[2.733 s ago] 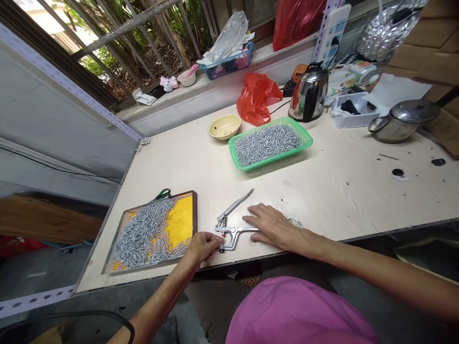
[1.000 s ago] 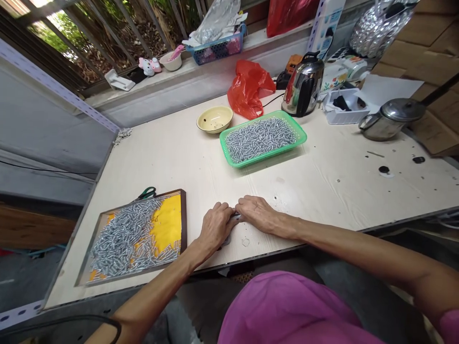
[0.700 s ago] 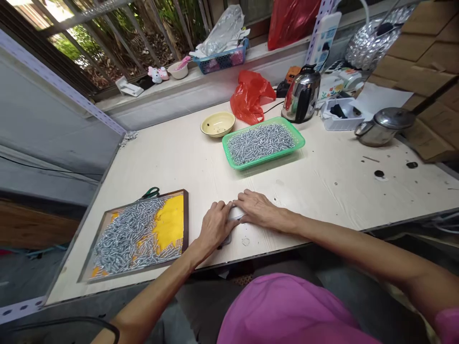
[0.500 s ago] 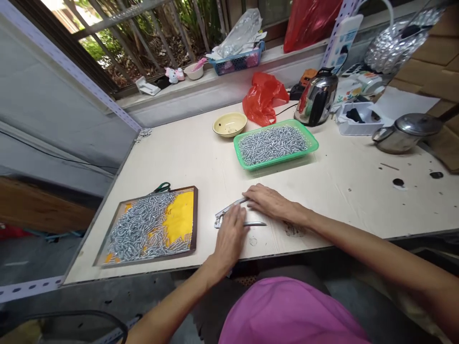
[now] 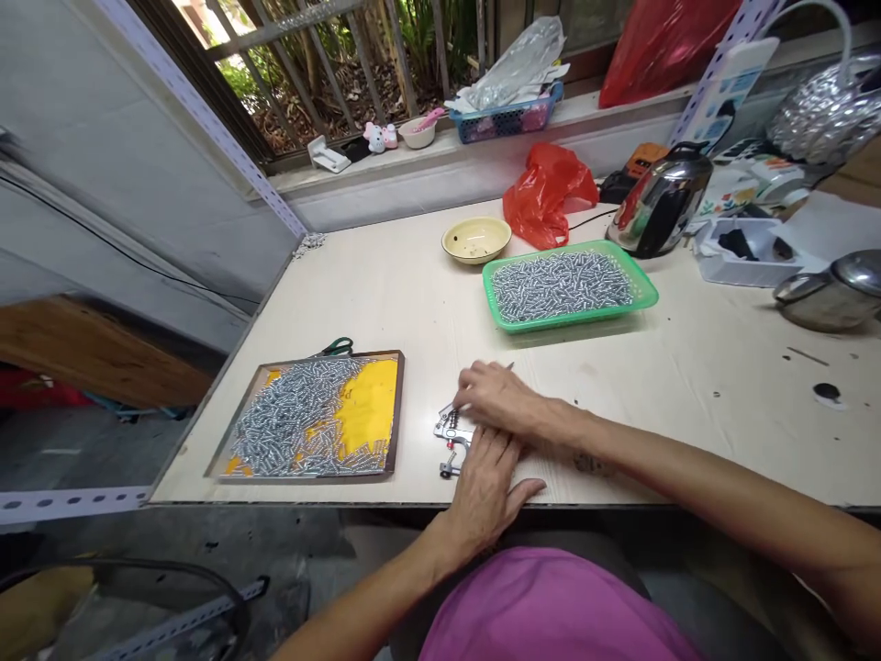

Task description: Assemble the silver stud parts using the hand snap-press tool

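Metal hand pliers [image 5: 450, 437] lie near the front edge of the pale table [image 5: 688, 386], with only the sprung head and a handle tip showing. My right hand [image 5: 502, 402] lies over the upper handle, its fingers bent down together on it. My left hand [image 5: 487, 485] rests flat over the lower handle, fingers stretched and thumb spread. To the left, a brown-framed tray [image 5: 398, 413] with a yellow bottom holds several small silver metal pieces.
A green basket [image 5: 571, 321] full of silver pieces sits behind the hands, with a yellow bowl [image 5: 476, 239] and a red bag [image 5: 547, 193] beyond it. Green-handled scissors [image 5: 337, 347] lie behind the tray. A kettle [image 5: 661, 202], a white box [image 5: 743, 257] and a steel pot [image 5: 832, 289] stand at the right.
My left hand has slid back toward the table's front edge and now lies flat under my right hand. The right hand stays on the pliers. The view has swung left.
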The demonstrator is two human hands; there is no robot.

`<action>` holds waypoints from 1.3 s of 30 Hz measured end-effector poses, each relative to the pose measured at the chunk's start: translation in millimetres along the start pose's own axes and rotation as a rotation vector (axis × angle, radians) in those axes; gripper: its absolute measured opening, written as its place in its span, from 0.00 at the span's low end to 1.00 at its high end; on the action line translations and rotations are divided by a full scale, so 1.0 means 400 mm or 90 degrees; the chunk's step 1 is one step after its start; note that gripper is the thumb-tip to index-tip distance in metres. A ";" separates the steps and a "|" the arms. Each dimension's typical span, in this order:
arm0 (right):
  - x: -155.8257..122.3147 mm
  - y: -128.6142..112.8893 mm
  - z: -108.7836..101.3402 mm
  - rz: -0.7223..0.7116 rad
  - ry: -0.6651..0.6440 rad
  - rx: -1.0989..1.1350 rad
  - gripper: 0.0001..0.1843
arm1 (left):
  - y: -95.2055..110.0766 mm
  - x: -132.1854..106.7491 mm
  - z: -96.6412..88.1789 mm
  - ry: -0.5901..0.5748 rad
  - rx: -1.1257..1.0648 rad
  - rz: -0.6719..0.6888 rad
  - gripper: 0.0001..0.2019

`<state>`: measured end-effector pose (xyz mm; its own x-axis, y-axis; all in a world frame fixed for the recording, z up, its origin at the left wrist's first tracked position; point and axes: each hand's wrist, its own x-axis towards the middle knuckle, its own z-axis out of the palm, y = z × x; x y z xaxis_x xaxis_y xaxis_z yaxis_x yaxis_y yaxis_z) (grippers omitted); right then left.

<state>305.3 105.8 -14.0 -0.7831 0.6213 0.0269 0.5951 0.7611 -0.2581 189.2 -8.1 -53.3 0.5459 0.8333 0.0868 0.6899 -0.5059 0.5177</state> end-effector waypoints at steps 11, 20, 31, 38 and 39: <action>0.079 -0.137 0.076 -0.286 0.005 -0.057 0.07 | -0.004 -0.049 0.048 0.031 0.003 0.025 0.25; -0.015 0.065 -0.142 0.027 0.340 0.080 0.07 | -0.192 -0.088 -0.240 0.305 0.146 -0.196 0.11; -0.167 0.310 -0.076 0.205 0.301 -0.033 0.18 | -0.427 -0.067 -0.373 0.175 0.363 -0.530 0.14; -0.182 0.200 -0.036 0.164 0.263 0.086 0.16 | -0.447 -0.047 -0.396 0.092 0.301 -0.595 0.11; -0.185 0.191 -0.034 0.162 0.261 0.093 0.16 | -0.448 -0.047 -0.399 0.083 0.295 -0.593 0.10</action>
<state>411.0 120.5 -22.5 -0.4633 0.8281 0.3158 0.7030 0.5603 -0.4381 -20.6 102.4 -12.2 -0.3308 0.9409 -0.0729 0.9408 0.3348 0.0523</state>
